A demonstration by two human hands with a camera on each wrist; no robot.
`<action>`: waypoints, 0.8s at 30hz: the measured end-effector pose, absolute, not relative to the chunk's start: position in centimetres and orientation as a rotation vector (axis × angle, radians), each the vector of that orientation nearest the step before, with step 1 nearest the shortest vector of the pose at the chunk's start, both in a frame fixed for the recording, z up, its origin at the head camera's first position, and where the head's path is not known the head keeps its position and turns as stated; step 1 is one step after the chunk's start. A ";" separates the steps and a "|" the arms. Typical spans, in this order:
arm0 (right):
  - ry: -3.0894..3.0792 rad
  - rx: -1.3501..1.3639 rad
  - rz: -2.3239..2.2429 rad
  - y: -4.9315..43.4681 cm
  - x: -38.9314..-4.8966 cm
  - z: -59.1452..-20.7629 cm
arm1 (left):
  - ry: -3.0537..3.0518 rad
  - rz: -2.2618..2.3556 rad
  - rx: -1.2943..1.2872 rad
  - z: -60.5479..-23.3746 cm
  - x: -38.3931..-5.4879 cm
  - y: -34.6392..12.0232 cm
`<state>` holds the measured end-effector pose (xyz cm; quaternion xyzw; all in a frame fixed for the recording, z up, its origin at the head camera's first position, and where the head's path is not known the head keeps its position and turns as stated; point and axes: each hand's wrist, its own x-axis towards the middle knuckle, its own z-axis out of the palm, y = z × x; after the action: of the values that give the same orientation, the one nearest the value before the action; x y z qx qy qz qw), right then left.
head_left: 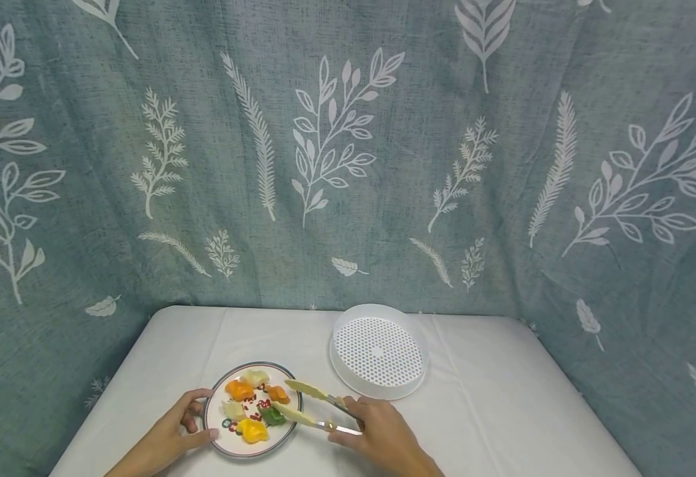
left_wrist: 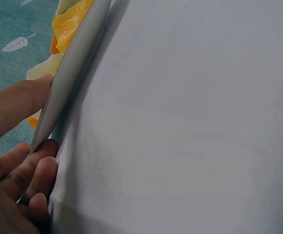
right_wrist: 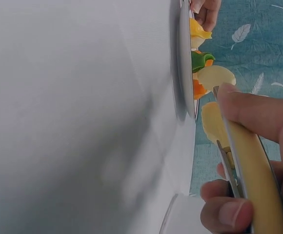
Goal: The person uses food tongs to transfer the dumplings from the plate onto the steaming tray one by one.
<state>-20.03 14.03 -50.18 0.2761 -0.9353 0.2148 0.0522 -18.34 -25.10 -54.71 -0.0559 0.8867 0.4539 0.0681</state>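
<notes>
A round white plate with a dark rim holds several dumplings in yellow, orange, pale and green. My left hand grips its left edge, the thumb on the rim and the other fingers curled at the underside. In the left wrist view the plate's outer wall runs beside the thumb. My right hand holds metal tongs with pale yellow tips, their arms spread apart. One tip reaches over the plate by the green dumpling; the other is above the right rim. Nothing appears caught between them.
Behind the right hand, a round white perforated tray with a raised wall stands on the white-covered table. A teal curtain with white leaf prints closes off the back and both sides.
</notes>
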 end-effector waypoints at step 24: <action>-2.805 0.889 0.539 12.8 -20.6 -50.3 | 2.676 1.374 -0.163 -54.6 -18.2 -25.1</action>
<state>-20.64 12.81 -50.32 0.2962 -0.9350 0.1798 0.0750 -18.20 -25.05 -54.61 -0.0541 0.8865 0.4551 0.0646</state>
